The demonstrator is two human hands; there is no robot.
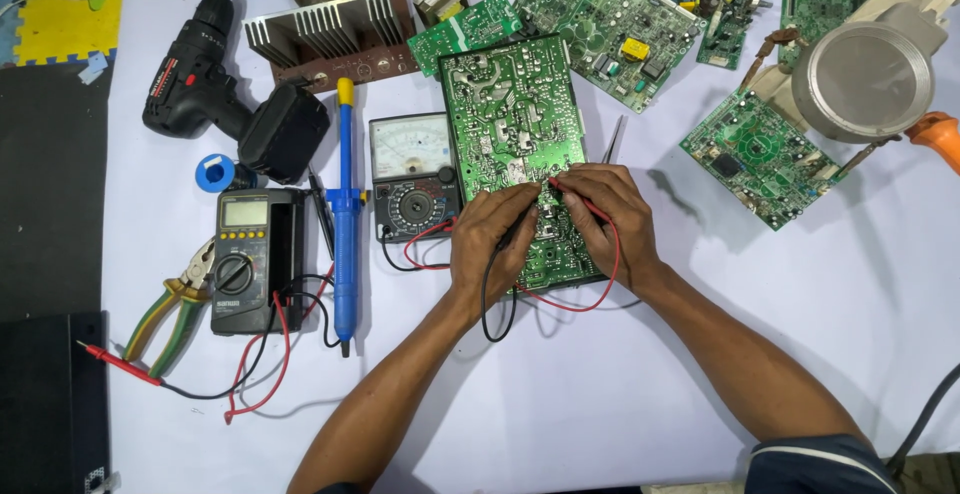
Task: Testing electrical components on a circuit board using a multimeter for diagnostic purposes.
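A white sheet [700, 354] is spread over the table, and on it a green circuit board [505, 124] is laid solder side up, just right of an analog meter [412, 174]. The board's lower half is covered by both hands. The left hand [490, 239] is closed around a black probe [512, 236], its fingers curled tight; the right hand [610, 219] is pinched shut on a red probe [575, 196], tip pressed to the solder joints. Both leads are run back toward the meter. The step in hand is judged to be probing between two points on the board. A steady hold and a glance at the meter's needle are called for next.
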